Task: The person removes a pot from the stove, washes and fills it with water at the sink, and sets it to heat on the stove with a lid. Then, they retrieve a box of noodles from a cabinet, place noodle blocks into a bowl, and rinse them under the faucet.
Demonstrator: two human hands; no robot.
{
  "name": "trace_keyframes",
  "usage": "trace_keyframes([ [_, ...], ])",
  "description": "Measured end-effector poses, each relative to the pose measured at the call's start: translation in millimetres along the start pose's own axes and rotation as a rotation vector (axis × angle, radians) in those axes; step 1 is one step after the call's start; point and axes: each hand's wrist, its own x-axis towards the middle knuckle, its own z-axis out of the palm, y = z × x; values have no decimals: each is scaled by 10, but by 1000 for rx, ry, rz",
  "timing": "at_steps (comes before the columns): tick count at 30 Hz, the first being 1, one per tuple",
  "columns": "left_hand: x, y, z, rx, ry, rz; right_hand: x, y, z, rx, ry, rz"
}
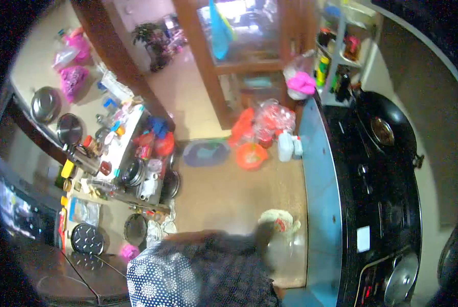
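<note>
Currently at the grip: a dark, motion-blurred hand, low in the view; whether its fingers are spread, pressed together or pinching anything cannot be told, nor whether it is left or right.
Beside the hand: a translucent whitish object, too smeared to name, just to its right; contact is unclear.
Just above it: a cream-coloured object with a red patch, on the brown floor.
Clothing: a dark sleeve and navy-and-white patterned cloth along the bottom.
Farther across the floor: an orange basin, white jugs and a bluish-grey mat.
Cooking side, right: a black worktop over pale blue cabinet fronts, carrying a black wok, a white card and a metal lid.
Crowded side, left: a black tray, pink bags and round metal lids.
Doorway: a brown-framed glass door at the top.
</note>
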Motion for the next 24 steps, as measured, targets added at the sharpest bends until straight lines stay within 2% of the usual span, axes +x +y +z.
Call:
trace_keyframes([
  [2, 164, 200, -415, 36, 21, 5, 1169, -327, -288, 122, -22, 65],
  [5, 248, 168, -1062, 98, 53, -15, 2067, -575, -166, 326, -79, 172],
  [12, 543, 51, -2216, 201, 72, -65, 3299, -850, -192, 735, -273, 478],
  [13, 726, 52, -2427, 585, 109, 584, 3347, -824, -250, 784, -314, 532],
  [14, 964, 94, -2689, 149, 89, -148, 3388, -806, -299, 833, -356, 585],
  [15, 799, 549, -2741, -441, 346, -45, 3492, -805, -394, 880, -396, 637],
  [16, 572, 1853, -2871, -211, 349, -226, 3567, -741, -465, 924, -437, 691],
  [18, 345, 2904, -3185, -140, 486, 260, 3607, -450, -477, 1008, -521, 802],
  [19, 151, 3428, -3401, -154, 349, 353, 3431, -20, -280, 1001, -533, 796],
  [20, -220, 4228, -3246, -57, 448, 628, 3323, 271, -153, 912, -508, 684],
  [22, -732, 5247, -3095, -12, 613, 821, 3391, 717, 107, 730, -449, 458],
  [24, -1255, 6016, -2913, -16, 534, 1135, 3579, 1019, 325, 556, -383, 232],
])
